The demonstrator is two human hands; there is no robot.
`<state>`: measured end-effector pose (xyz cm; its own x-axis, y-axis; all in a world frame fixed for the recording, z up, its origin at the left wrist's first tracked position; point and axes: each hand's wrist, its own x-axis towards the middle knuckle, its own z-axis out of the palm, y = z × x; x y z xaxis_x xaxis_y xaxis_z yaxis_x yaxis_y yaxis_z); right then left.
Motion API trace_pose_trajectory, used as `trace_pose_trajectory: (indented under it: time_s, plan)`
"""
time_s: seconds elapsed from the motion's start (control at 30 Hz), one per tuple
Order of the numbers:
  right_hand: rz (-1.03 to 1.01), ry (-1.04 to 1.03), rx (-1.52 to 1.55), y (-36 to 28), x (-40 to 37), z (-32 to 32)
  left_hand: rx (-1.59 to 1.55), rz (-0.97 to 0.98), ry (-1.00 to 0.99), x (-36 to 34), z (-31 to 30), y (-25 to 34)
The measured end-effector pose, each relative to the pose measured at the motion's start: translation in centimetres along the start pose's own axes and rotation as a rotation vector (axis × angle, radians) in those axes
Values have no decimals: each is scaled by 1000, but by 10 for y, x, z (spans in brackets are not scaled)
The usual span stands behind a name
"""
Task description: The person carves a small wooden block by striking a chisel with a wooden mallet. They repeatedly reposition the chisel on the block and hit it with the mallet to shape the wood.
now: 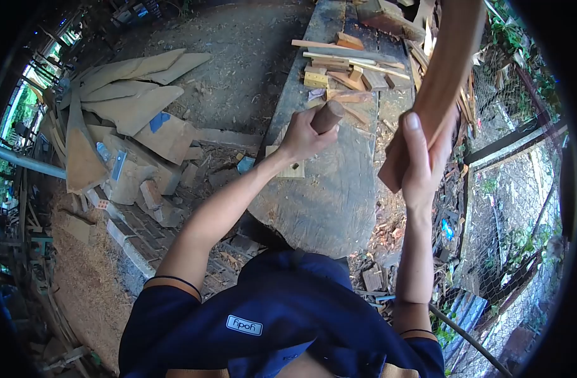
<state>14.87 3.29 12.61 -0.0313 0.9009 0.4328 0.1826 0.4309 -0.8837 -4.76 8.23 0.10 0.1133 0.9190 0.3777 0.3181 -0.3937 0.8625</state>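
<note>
My left hand (306, 137) is closed around a round wooden handle (329, 117), its blunt end up above the workbench. Whatever is at the lower end is hidden by the hand. Just below lies a pale wooden block (293, 169) with a dark mark or hole, partly covered by my forearm. To the right, my right hand (422, 157) grips a long, reddish-brown curved wooden piece (451, 69) near its lower end. That piece is raised over the bench's right side, and its upper end runs out of view at the top.
The thick plank workbench (326, 214) stretches away in front of me, with several wood offcuts (348, 66) on its far part. Large boards (134, 101) are piled at left. A wire mesh fence (509, 189) runs along the right. Sawdust (90, 271) covers the ground at lower left.
</note>
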Motion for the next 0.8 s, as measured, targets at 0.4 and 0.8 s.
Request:
trace_pose_trajectory:
  time_s: [0.4, 0.8]
  plan:
    - [74, -184, -54, -23, -5, -5, -20, -83, -41, 1, 1, -3]
    - [92, -528, -397, 18, -13, -10, -8, 130, 88, -1, 9, 0]
